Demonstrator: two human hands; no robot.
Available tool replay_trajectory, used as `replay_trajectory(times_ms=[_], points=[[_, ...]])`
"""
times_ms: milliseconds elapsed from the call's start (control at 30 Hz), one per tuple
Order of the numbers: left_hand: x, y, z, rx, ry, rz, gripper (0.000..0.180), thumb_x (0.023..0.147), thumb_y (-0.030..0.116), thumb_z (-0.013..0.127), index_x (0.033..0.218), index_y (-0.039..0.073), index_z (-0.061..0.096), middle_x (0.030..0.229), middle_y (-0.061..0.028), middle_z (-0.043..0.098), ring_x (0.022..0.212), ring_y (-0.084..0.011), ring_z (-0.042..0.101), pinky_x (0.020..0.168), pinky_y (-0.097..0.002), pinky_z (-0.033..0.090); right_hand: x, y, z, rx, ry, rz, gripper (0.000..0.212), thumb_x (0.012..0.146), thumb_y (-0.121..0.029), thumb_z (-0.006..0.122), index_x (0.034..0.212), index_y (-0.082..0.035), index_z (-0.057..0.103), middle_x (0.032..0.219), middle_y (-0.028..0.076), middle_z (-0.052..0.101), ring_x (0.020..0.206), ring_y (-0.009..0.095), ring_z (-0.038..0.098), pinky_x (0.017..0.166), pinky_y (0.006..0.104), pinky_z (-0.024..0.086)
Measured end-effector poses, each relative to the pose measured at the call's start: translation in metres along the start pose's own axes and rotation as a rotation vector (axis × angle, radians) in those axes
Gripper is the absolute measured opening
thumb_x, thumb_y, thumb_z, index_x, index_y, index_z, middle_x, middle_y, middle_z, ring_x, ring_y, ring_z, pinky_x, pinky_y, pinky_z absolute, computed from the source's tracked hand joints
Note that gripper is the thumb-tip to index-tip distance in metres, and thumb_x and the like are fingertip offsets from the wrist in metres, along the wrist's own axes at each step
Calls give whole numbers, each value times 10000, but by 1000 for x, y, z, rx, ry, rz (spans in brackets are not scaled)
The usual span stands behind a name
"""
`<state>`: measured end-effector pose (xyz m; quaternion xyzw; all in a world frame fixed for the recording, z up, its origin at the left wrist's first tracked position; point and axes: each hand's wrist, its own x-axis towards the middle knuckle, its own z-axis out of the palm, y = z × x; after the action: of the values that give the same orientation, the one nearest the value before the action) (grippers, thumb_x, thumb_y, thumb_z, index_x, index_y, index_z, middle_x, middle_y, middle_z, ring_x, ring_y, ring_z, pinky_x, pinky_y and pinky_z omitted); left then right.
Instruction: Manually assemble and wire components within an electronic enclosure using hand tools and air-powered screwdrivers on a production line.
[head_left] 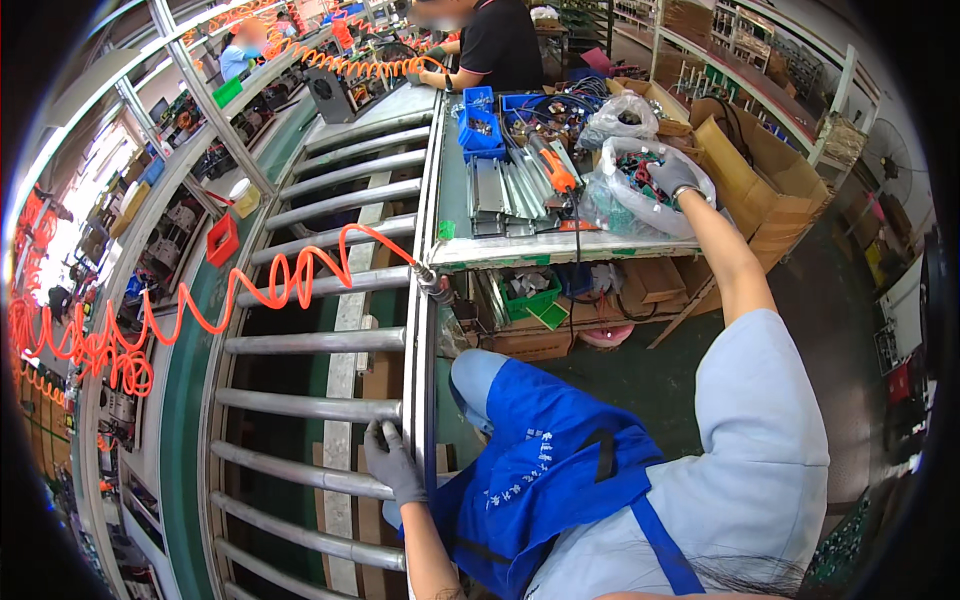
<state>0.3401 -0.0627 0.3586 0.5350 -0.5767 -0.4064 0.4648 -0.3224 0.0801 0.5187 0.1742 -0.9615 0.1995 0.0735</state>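
Note:
My right hand [672, 177], in a grey glove, reaches into a clear plastic bag [610, 205] on the workbench. Inside the bag lie small parts with green, red and dark wires [637, 165]. The fingertips are down among these parts, so whether they grip anything is hidden. Lower down, my left hand [396, 465], also gloved in grey, rests at a metal roller [310, 408] beside the conveyor's side rail [424, 400]. Its fingers are loosely bent and apart, with nothing seen in them.
On the workbench [590, 243] lie metal strips [505, 190], an orange-and-black power tool [556, 168] and blue bins [480, 130]. Cardboard boxes [755, 185] stand at right. An orange coiled hose [290, 285] crosses the roller conveyor to a metal coupling [432, 283]. A co-worker [500, 45] is beyond.

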Motion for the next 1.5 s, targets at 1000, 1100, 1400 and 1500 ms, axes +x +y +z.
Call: replay_trajectory(times_ms=[1000, 1100, 1400, 1500], points=[[-3, 23, 1, -23, -57, -83, 358, 955, 246, 554, 1143, -56, 588, 1090, -149, 631, 999, -225, 584, 918, -338, 448, 41, -23, 35, -272, -325, -732, 408, 861, -318, 531, 1165, -56, 604, 1152, 179, 611, 1117, 280, 548, 917, 382, 449], [-2, 21, -5, 68, -20, -67, 380, 966, 247, 534, 1174, -67, 577, 1140, -160, 620, 1043, -241, 571, 954, -344, 426, -32, -66, -18, -144, -296, -467, 447, 835, -398, 572, 1082, -26, 596, 1133, 180, 615, 1002, 316, 615, 821, 434, 483], [-2, 15, 2, -56, 66, -186, 408, 981, 236, 521, 1235, -82, 530, 1208, -177, 587, 1117, -245, 546, 1012, -342, 396, -60, -7, 6, -198, -138, -501, 272, 821, -252, 569, 1045, -102, 603, 960, 167, 652, 917, 333, 641, 794, 442, 497], [-1, 18, 2, -23, 32, -172, 407, 982, 234, 518, 1244, -77, 524, 1217, -174, 582, 1121, -245, 545, 1018, -342, 393, -54, -21, 13, 93, 126, -604, 207, 819, -257, 573, 943, -97, 614, 854, 145, 637, 876, 310, 643, 756, 448, 496]])
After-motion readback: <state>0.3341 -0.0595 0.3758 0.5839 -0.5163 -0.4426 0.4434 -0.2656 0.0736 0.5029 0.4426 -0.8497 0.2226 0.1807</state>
